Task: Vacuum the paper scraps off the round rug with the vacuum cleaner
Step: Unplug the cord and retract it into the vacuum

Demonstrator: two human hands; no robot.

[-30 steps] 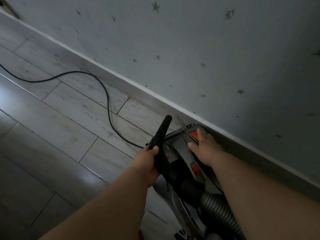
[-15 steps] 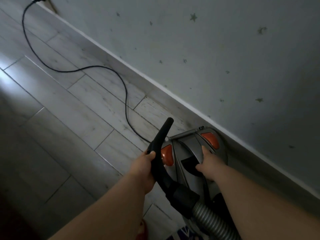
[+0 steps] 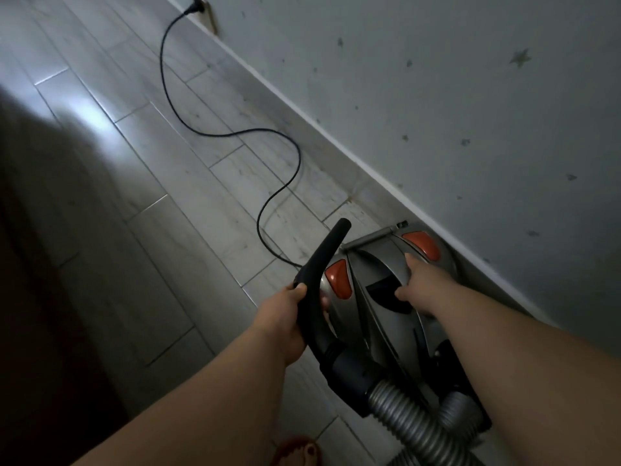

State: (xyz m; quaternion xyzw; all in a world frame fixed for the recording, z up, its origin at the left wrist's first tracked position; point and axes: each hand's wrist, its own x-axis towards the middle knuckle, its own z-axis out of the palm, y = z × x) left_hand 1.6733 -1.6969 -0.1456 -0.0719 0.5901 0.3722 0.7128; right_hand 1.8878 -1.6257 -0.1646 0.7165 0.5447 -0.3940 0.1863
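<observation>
Vacuum (image 3: 379,317) lower right of frame, on floor (image 3: 168,230) against wall (image 3: 470,112) | I see my left hand (image 3: 282,317) fingers wrapped round the black nozzle (image 3: 327,247) | right hand (image 3: 425,284) fingers curled on the vacuum's top handle | cord (image 3: 201,129) runs to socket (image 3: 205,8) at top | hose (image 3: 400,415) at bottom

Tiled floor (image 3: 151,169) under vacuum cleaner (image 3: 379,274), cord (image 3: 299,159)

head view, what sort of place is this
Most likely a room in a home, perhaps a child's bedroom: star stickers dot the wall, the floor is pale wood-look planks, and a canister vacuum cleaner stands by the skirting with its black cord plugged into a wall socket.
</observation>
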